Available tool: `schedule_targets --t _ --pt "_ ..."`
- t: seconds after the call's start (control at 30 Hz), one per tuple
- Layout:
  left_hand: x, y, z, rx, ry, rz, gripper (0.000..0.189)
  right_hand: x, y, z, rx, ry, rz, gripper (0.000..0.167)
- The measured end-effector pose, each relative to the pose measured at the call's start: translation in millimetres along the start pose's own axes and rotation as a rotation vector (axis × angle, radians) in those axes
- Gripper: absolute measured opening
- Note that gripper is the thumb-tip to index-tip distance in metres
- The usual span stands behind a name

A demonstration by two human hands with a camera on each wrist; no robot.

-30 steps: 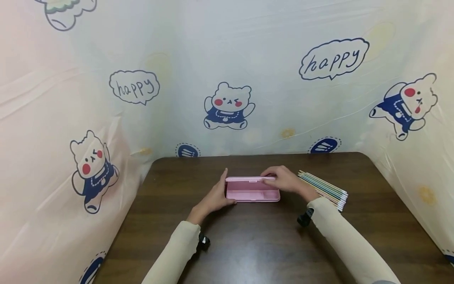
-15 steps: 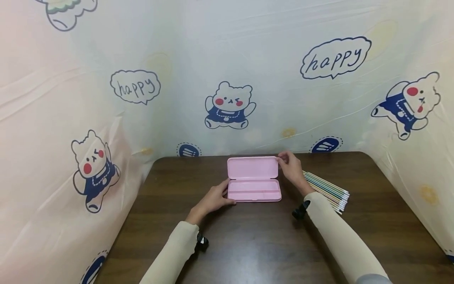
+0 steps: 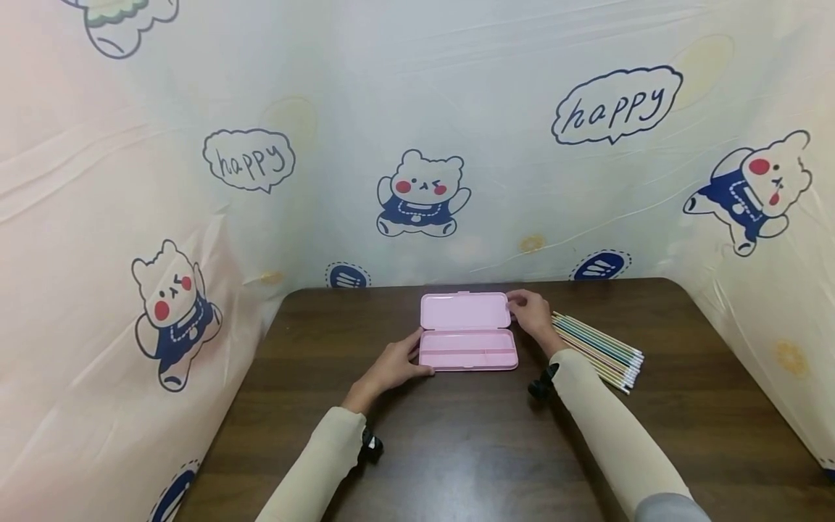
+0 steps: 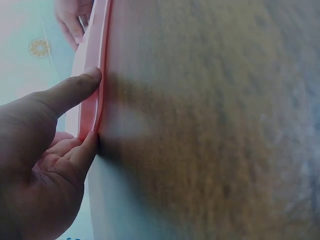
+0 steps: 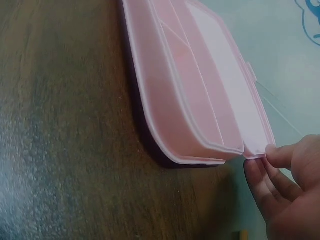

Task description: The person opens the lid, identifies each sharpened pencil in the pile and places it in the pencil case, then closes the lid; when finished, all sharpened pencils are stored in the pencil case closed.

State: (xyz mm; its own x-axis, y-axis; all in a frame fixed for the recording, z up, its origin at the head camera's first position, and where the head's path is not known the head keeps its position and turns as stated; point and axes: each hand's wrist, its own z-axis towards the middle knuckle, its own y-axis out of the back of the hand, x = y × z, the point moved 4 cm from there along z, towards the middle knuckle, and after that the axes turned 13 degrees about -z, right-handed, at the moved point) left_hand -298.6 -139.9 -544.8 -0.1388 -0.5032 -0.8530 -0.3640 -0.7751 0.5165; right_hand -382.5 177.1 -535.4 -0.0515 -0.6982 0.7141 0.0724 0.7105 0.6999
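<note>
A pink pencil case (image 3: 457,359) lies open on the table, its lid (image 3: 465,312) folded back toward the wall. The tray inside is split into compartments, and no contents show in them. My left hand (image 3: 391,365) holds the case's left end; in the left wrist view, its thumb and fingers (image 4: 89,145) press on the pink edge. At the lid's right end is my right hand (image 3: 533,313). The right wrist view has its thumb and fingers pinching the lid's corner (image 5: 256,150).
Several thin coloured pencils (image 3: 596,348) with white ends lie slantwise on the brown table (image 3: 443,449), right of the case and partly behind my right forearm. A cloth backdrop (image 3: 496,145) printed with bears hangs around the table's back and sides.
The lid has swung from partly raised to fully back, led by my right hand, then dropped lower. My left hand stays at the case's left end.
</note>
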Motion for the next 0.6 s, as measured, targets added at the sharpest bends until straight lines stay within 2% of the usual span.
schedule_targets --t 0.23,0.43,0.6 --pt "1.1 -0.5 0.5 0.0 0.025 -0.008 0.102 -0.2 -0.4 0.0 0.021 -0.011 0.004 0.029" --pt "-0.6 0.7 0.3 0.003 0.004 -0.013 0.103 -0.8 5.8 0.3 0.017 0.041 0.047 0.029" --pt "0.9 1.3 0.3 0.006 0.024 -0.014 0.104 0.6 17.8 -2.1 0.016 0.082 0.052 0.027"
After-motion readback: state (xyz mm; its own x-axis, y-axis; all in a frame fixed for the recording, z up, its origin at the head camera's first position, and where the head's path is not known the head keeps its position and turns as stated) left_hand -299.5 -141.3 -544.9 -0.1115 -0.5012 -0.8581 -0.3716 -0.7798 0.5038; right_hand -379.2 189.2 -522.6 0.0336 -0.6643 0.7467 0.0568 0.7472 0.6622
